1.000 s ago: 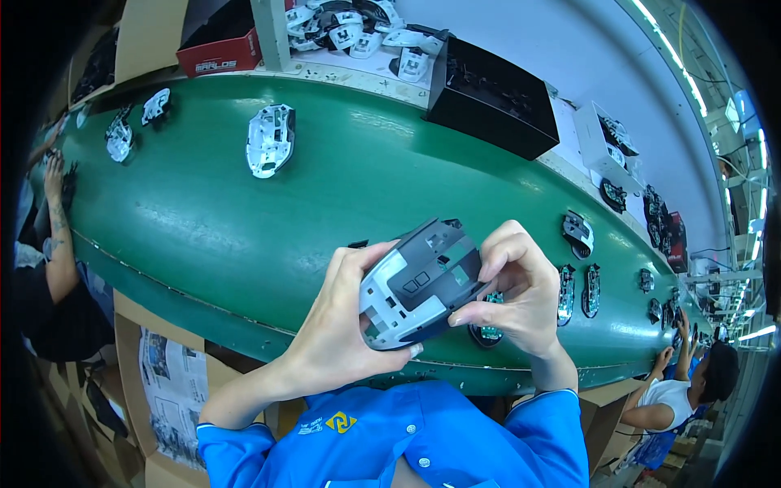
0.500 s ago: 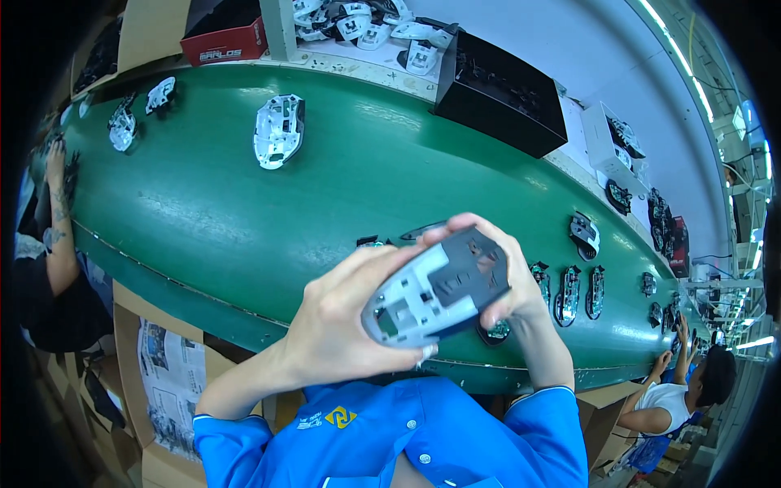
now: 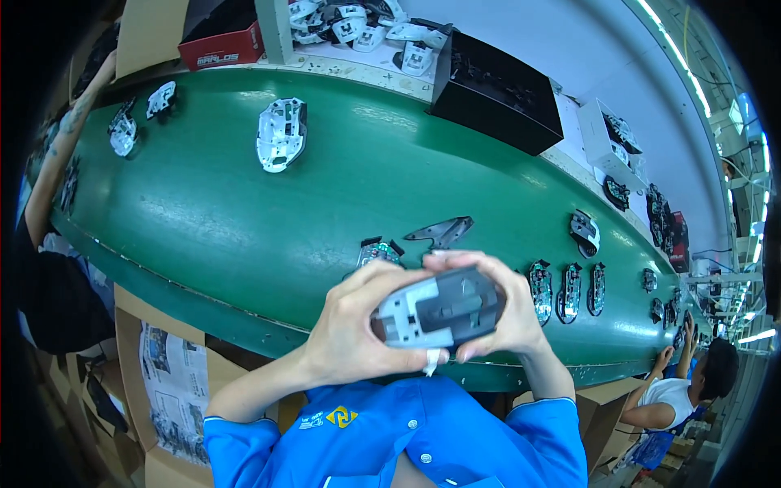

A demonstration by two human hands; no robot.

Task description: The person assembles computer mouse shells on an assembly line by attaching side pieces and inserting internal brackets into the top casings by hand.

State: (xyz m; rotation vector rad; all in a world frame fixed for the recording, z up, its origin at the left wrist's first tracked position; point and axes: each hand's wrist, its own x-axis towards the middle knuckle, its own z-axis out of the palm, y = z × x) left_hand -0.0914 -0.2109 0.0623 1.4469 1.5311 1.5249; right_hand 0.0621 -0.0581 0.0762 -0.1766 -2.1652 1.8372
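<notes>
Both hands hold a computer mouse shell [image 3: 435, 313], light grey at its left end and dark grey at its right, over the near edge of the green bench. My left hand [image 3: 346, 329] wraps the light end, its thumb along the near side with a white wrap at the tip. Around the dark end curls my right hand [image 3: 512, 313], fingers on the far side and thumb on the near side. Just beyond the hands lie a dark winged plastic part [image 3: 443, 232] and a mouse base with a green circuit board [image 3: 378, 252], partly hidden by my left hand.
A white mouse shell [image 3: 281, 134] lies farther back on the green bench [image 3: 195, 203]. Mouse bases with circuit boards [image 3: 569, 293] line the right side. A black box [image 3: 496, 93] and a red box [image 3: 221, 41] stand at the back. Co-workers sit left and right.
The mouse shell has been lowered slightly and turned more level, with my right hand shifting down. The dark winged part shows more fully. The left co-worker's arm now reaches toward the back.
</notes>
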